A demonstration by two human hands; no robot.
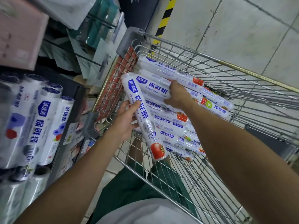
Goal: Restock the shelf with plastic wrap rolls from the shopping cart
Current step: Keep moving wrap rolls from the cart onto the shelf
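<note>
A wire shopping cart [234, 65] holds several white plastic wrap rolls with blue print and tomato pictures. My left hand [127, 122] grips one roll [145, 125] around its middle, tilted above the cart's near left corner. My right hand [179, 95] closes around a second roll [153, 88] lying on top of the pile [174, 125] inside the cart. At the left, the shelf [71, 113] carries upright rolls [47, 126] of similar white and blue packaging.
Packaged goods hang on hooks [97, 46] above and behind the shelf. A pink package [19, 33] sits at the upper left. A yellow and black striped post [165, 18] stands behind the cart. Grey tiled floor [242, 21] lies to the right. My green trousers show below.
</note>
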